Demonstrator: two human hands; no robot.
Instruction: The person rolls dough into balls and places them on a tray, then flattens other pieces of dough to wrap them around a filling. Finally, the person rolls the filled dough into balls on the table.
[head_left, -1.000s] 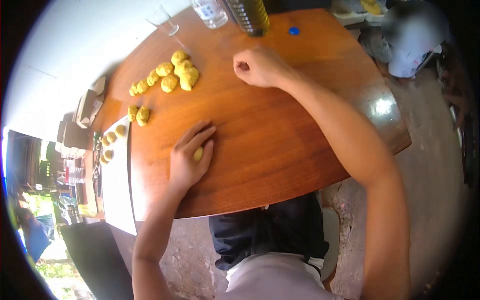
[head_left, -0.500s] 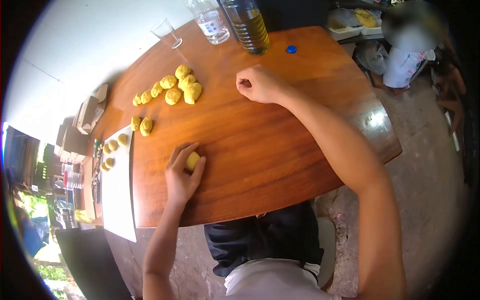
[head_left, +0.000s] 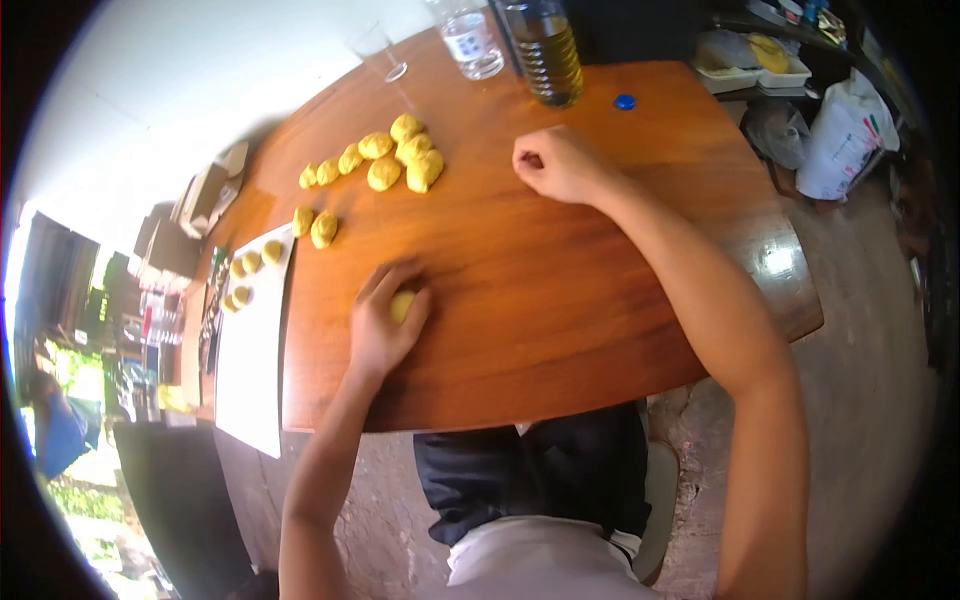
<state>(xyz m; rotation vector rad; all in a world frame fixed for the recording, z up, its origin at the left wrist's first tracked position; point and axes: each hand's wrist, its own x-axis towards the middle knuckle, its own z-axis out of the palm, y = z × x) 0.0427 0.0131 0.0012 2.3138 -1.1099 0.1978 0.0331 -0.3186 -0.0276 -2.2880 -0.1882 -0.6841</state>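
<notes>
My left hand [head_left: 384,322] is cupped over a smooth yellow dough ball [head_left: 402,306] on the wooden table [head_left: 560,310], fingers curled around its far side and thumb along the near side. My right hand [head_left: 562,166] rests as a loose fist farther back on the table, with a dark hollow between the curled fingers and no object showing there. Between and beyond the hands lie several rough yellow dough lumps [head_left: 384,174]. Two more lumps [head_left: 323,229] sit closer to my left hand. Several smooth, smaller balls [head_left: 271,252] stand on a white sheet [head_left: 252,350] at the left.
At the back stand a drinking glass [head_left: 388,62], a clear bottle [head_left: 473,48] and a bottle of yellowish oil [head_left: 548,60]. A blue cap [head_left: 625,102] lies right of them. Cardboard boxes [head_left: 170,246] line the left side. A white sack [head_left: 845,140] stands beyond the table's right edge.
The camera view has turned a little, so the table and things on it sit farther right. My left hand is slightly blurred and still over the dough ball. My right fist looks unchanged.
</notes>
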